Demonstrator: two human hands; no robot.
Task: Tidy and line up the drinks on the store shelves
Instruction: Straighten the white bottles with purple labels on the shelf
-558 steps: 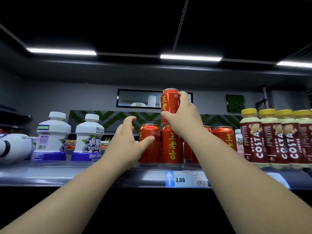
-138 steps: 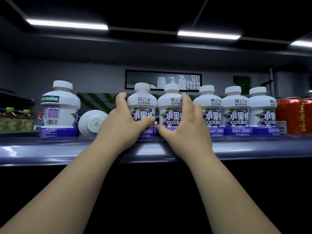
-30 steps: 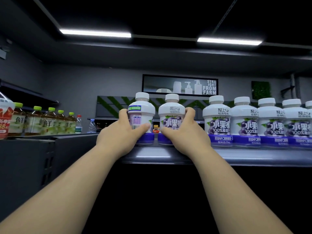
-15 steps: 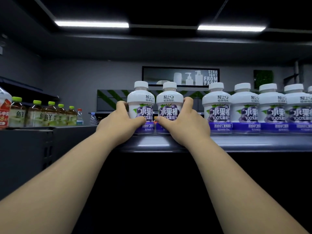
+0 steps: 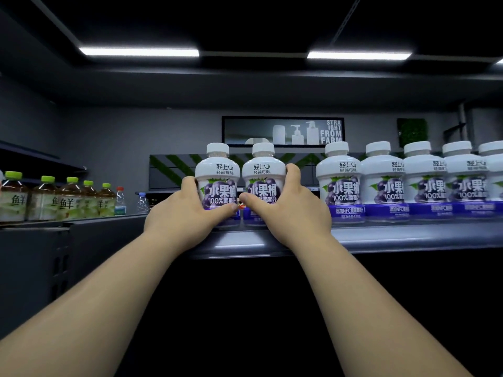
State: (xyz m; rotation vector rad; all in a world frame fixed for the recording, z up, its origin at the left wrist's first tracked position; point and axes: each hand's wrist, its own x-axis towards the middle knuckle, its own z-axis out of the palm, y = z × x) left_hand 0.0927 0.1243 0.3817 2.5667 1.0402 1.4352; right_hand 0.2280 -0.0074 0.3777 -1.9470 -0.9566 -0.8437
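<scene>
Two white grape-juice bottles with purple labels stand upright side by side at the left end of the grey shelf point(image 5: 408, 235). My left hand point(image 5: 185, 213) grips the left bottle point(image 5: 217, 172) low on its left side, thumb across the front. My right hand point(image 5: 288, 208) grips the right bottle point(image 5: 263, 172) from its right side, thumb across the front. Both labels face me. A gap separates this pair from a row of several matching juice bottles point(image 5: 383, 183) lined up to the right.
On a lower shelf at the left stand several green-capped tea bottles point(image 5: 65, 200) and two small water bottles point(image 5: 119, 200). A dark wall sign point(image 5: 283, 130) hangs behind. Below the shelf edge it is dark.
The two bottles have stayed upright in my hands with labels forward. The view has shifted slightly, and the pair sits a little further left of the row than half a second ago.
</scene>
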